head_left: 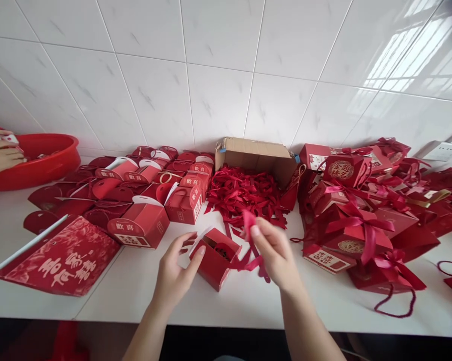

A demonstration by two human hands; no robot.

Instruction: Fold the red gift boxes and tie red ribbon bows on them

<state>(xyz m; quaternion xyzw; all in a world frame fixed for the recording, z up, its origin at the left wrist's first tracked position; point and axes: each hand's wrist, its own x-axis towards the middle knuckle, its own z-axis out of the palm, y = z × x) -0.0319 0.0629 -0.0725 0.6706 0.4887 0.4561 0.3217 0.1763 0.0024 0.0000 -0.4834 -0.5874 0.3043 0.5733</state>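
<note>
A small red box (214, 263) with raised flaps stands on the white counter in front of me. My left hand (180, 271) is at its left side, fingers apart and curved, with the thumb near the box's edge. To the right of the box, my right hand (273, 248) pinches a red ribbon (249, 223), whose loose ends hang down beside the box. Behind my hands, a heap of red ribbons (248, 193) spills out of a cardboard box (258, 149) lying against the tiled wall.
Rows of red boxes (139, 223) and a red printed bag (65, 258) are on the left. Ribbon-tied boxes (357, 233) pile up on the right. At the far left, another person's hand (2, 153) is over a red basin (54, 158).
</note>
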